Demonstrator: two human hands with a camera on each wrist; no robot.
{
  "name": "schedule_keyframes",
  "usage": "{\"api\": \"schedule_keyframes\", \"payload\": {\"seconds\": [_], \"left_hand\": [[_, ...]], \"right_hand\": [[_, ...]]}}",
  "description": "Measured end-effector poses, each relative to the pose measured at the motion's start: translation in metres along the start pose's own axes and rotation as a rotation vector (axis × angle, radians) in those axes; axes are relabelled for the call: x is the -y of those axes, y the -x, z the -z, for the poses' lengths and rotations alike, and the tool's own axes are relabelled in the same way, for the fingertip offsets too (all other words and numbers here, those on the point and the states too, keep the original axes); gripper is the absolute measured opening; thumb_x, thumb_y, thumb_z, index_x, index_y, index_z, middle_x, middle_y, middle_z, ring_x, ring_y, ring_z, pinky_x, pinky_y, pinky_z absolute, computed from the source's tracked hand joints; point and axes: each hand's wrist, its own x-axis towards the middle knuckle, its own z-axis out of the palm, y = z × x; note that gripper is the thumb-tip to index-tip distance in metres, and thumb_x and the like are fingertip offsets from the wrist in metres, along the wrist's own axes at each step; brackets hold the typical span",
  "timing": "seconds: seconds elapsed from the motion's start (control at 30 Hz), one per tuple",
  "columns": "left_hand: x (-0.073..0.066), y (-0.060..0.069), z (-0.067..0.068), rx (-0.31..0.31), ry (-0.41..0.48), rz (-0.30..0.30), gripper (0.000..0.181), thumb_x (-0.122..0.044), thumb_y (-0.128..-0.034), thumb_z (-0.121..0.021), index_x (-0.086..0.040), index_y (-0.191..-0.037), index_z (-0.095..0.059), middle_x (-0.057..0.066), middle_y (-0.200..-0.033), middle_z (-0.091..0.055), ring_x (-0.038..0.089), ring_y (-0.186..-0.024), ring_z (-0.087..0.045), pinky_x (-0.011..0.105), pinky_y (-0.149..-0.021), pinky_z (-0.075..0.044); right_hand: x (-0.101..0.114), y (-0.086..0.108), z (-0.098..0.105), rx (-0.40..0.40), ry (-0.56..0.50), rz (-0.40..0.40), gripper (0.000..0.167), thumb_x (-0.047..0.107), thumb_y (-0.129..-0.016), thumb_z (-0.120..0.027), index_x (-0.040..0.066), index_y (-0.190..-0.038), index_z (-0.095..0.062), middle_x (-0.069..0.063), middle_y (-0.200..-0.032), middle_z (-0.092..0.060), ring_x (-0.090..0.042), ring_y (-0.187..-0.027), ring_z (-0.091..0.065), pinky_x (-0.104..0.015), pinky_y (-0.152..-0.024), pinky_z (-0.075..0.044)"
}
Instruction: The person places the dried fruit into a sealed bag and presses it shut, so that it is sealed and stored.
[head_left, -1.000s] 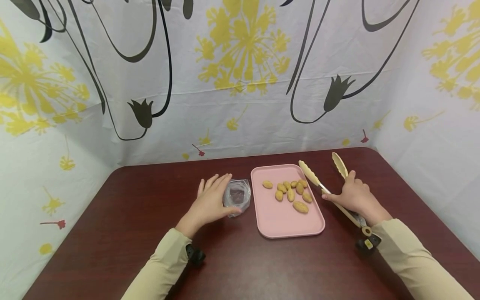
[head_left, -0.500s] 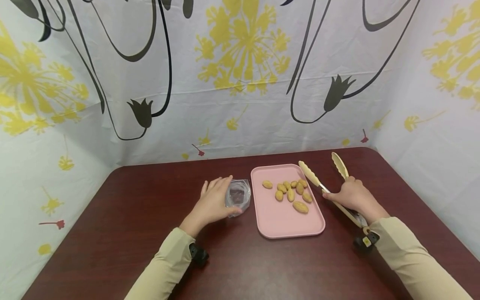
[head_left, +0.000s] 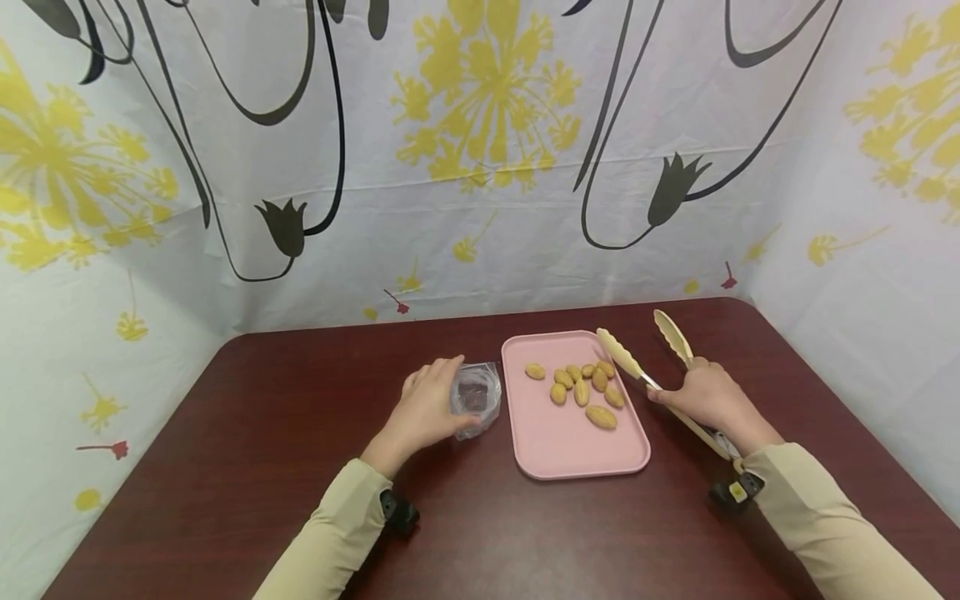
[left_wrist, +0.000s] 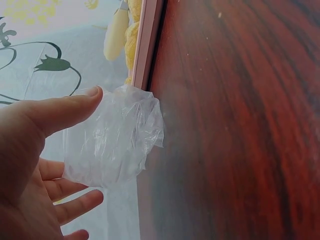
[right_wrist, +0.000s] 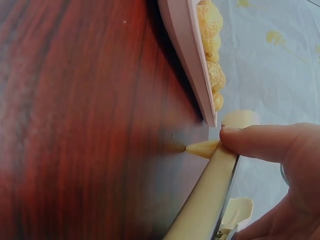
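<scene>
My left hand point(head_left: 423, 408) lies around the left side of a clear round-mouthed container point(left_wrist: 117, 135) with crinkled plastic film over it. The thumb is on the near side in the head view and the fingers are on the far side, partly hidden by the container in the left wrist view. My right hand point(head_left: 712, 398) grips a pair of tongs point(right_wrist: 205, 195) with cream-coloured tips, its thumb on one arm. The tongs' arms stand apart, one tip by the edge of a pink tray point(head_left: 562, 450). Several yellow-brown, wrinkled oval pieces point(head_left: 582, 392) lie in the tray.
The dark red-brown table point(head_left: 300, 467) ends at a white sheet point(head_left: 480, 250) with flower prints, which hangs behind it and at both sides. The tray stands between the container and the tongs.
My left fingers have drawn in closer around the container. The tongs' right arm has come slightly inward, narrowing the gap between the tips. The tray and its pieces stay put.
</scene>
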Motion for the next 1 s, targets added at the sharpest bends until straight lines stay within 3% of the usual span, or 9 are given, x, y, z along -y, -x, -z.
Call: {"api": "schedule_keyframes", "payload": {"seconds": [0.2, 0.43, 0.73, 1.0], "left_hand": [[0.002, -0.001, -0.003, -0.014, 0.004, -0.005, 0.092, -0.038, -0.068, -0.085, -0.006, -0.142, -0.041, 0.012, -0.134, -0.051, 0.03, -0.122, -0.047, 0.052, -0.1, -0.037], [0.0, 0.001, -0.003, -0.019, 0.022, -0.005, 0.089, -0.035, -0.0688, -0.085, -0.005, -0.141, -0.042, 0.013, -0.133, -0.05, 0.031, -0.123, -0.046, 0.053, -0.1, -0.037], [0.0, 0.002, -0.004, -0.033, 0.023, -0.004, 0.089, -0.034, -0.0682, -0.085, -0.004, -0.14, -0.042, 0.013, -0.133, -0.05, 0.032, -0.123, -0.046, 0.052, -0.1, -0.036], [0.0, 0.001, -0.003, -0.031, 0.026, 0.002, 0.089, -0.034, -0.0677, -0.085, -0.004, -0.14, -0.043, 0.013, -0.133, -0.05, 0.032, -0.123, -0.046, 0.053, -0.099, -0.037]], "right_hand": [[0.001, 0.003, -0.001, -0.046, -0.009, 0.033, 0.078, 0.045, -0.079, -0.07, -0.023, -0.109, -0.047, -0.033, -0.094, -0.053, -0.039, -0.079, -0.055, -0.053, -0.071, -0.047], [0.007, 0.009, 0.003, -0.091, -0.03, 0.043, 0.074, 0.041, -0.08, -0.07, -0.022, -0.111, -0.047, -0.029, -0.088, -0.055, -0.037, -0.075, -0.056, -0.051, -0.066, -0.048], [0.027, 0.022, 0.013, -0.161, 0.014, 0.148, 0.048, 0.033, -0.08, -0.071, -0.008, -0.098, -0.057, -0.01, -0.068, -0.048, -0.026, -0.064, -0.048, -0.039, -0.054, -0.04], [0.044, 0.03, 0.017, -0.114, 0.04, 0.175, 0.053, 0.028, -0.083, -0.067, -0.01, -0.116, -0.054, -0.004, -0.064, -0.047, -0.019, -0.059, -0.046, -0.03, -0.05, -0.033]]}}
